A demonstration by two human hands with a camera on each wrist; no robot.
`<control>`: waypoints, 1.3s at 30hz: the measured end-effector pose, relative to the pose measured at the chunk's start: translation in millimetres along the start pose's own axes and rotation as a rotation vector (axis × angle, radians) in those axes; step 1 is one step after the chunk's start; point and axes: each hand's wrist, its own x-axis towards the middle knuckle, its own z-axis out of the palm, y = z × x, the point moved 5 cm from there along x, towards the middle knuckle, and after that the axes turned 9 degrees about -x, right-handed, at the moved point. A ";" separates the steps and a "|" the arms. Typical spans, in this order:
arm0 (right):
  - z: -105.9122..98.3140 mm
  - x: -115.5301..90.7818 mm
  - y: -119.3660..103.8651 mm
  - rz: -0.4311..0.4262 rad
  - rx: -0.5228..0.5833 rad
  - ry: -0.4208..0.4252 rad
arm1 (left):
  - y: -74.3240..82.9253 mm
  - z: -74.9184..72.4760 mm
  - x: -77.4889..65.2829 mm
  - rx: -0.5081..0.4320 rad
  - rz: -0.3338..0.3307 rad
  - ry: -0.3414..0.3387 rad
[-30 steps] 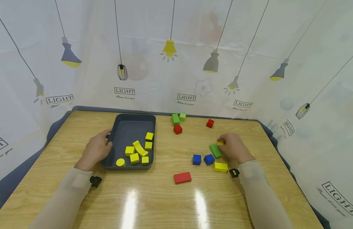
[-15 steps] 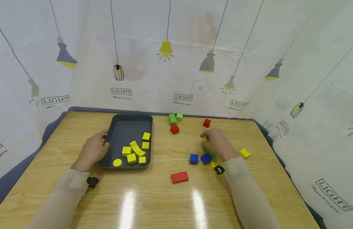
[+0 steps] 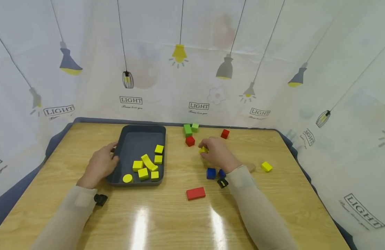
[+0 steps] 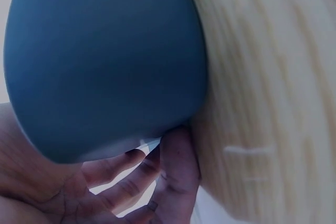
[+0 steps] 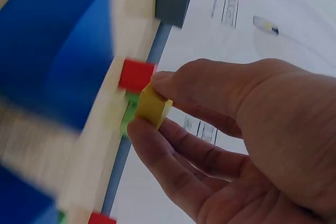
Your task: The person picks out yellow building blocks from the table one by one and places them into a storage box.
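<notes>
A dark grey tray (image 3: pixel 135 129) holding several yellow blocks (image 3: pixel 143 173) stands on the left of the table. My left hand (image 3: pixel 100 164) grips its left side, the thumb by the rim and bent fingers against the outer wall; in the left wrist view that wall (image 4: pixel 105 66) hides part of the hand. Right of the tray, my right hand (image 3: pixel 218 152) pinches a small yellow block (image 5: pixel 152 106) between thumb and fingertips above the table. Blue blocks (image 3: pixel 211 173) lie just below that hand, one partly covered by the wrist camera.
A red rectangular block (image 3: pixel 195 193) lies at the front middle. Two green blocks (image 3: pixel 187 130) and a red block (image 3: pixel 190 141) sit near the back edge, another red block (image 3: pixel 225 134) right of them. A yellow block (image 3: pixel 266 166) lies far right, a tan flat piece (image 3: pixel 250 166) beside my sleeve.
My right hand has moved left from the right-hand blocks toward the tray, carrying the yellow block. My left hand stays at the tray. The head view has shifted slightly.
</notes>
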 end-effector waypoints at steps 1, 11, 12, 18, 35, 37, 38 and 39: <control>0.2 2.7 -5.7 -0.009 -0.004 -0.003 | -0.7 -0.2 -0.3 0.002 -0.002 0.000; -2.7 29.7 -66.1 -0.122 -0.030 -0.010 | -1.2 -0.2 0.3 0.002 0.008 -0.009; -3.2 32.4 -71.9 -0.135 -0.034 -0.009 | -1.1 -0.2 0.4 0.004 0.006 -0.009; -6.2 45.6 -101.6 -0.205 -0.022 0.001 | -2.1 0.3 0.9 0.002 -0.014 -0.009; 10.0 80.3 -148.0 -0.244 -0.075 -0.076 | -0.4 2.0 0.3 0.006 -0.002 -0.008; 14.0 84.7 -151.9 -0.255 -0.084 -0.091 | -0.3 2.0 -0.1 0.009 -0.003 -0.007; 16.2 86.8 -153.8 -0.260 -0.083 -0.100 | -0.5 2.1 -0.2 0.011 -0.003 -0.007; 18.7 88.8 -155.4 -0.264 -0.082 -0.110 | -0.5 2.1 -0.6 0.012 -0.004 -0.008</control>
